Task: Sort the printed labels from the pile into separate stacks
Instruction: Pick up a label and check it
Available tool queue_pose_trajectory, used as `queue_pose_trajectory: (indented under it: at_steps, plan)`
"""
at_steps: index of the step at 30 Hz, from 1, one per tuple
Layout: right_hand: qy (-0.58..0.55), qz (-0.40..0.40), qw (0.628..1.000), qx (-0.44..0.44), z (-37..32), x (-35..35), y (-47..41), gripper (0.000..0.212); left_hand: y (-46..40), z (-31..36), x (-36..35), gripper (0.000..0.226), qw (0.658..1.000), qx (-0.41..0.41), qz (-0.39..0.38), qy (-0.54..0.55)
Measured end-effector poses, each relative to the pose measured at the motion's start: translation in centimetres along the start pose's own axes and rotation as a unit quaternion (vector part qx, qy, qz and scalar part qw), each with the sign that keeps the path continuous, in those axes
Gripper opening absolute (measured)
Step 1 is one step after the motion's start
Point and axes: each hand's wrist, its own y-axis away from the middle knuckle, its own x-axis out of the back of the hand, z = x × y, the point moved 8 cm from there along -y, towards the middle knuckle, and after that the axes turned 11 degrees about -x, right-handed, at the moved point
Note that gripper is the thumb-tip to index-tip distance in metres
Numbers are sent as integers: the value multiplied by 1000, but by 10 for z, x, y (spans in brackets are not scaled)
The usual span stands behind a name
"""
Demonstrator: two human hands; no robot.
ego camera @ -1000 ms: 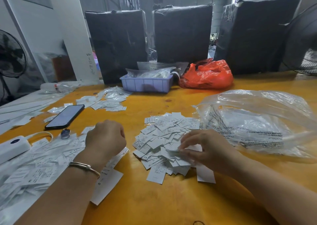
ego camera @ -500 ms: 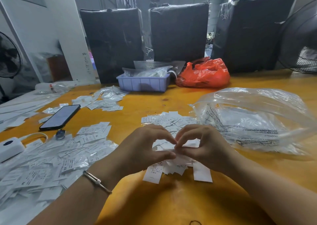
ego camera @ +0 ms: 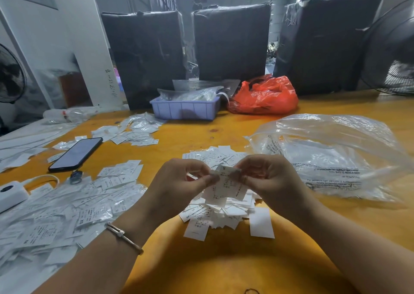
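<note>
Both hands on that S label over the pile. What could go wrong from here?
1. The left hand and right hand pinch several labels at once; extras may land in the wrong stack.
2. The stacks at left sprawl into each other, so sizes could mix.
3. The fan could scatter loose labels if running.

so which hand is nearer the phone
Left. The left hand is over the label pile, with the phone off to its left. The right hand is on the far side of the held labels.
</note>
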Motion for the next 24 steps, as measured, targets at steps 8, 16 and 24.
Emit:
queue_pose_trajectory:
  at_steps: [8, 16, 24]
  plan:
    - [16, 75, 997, -20, 3, 15, -1, 23, 2, -20, 5, 17, 997, 61, 29, -29]
    - [-86, 89, 985, -118, 24, 25, -6, 14, 10, -44, 5, 37, 959, 157, -58, -229]
    - [-110, -32, 990, -81, 8, -1, 0, 14, 3, 7, -14, 21, 997, 21, -70, 34]
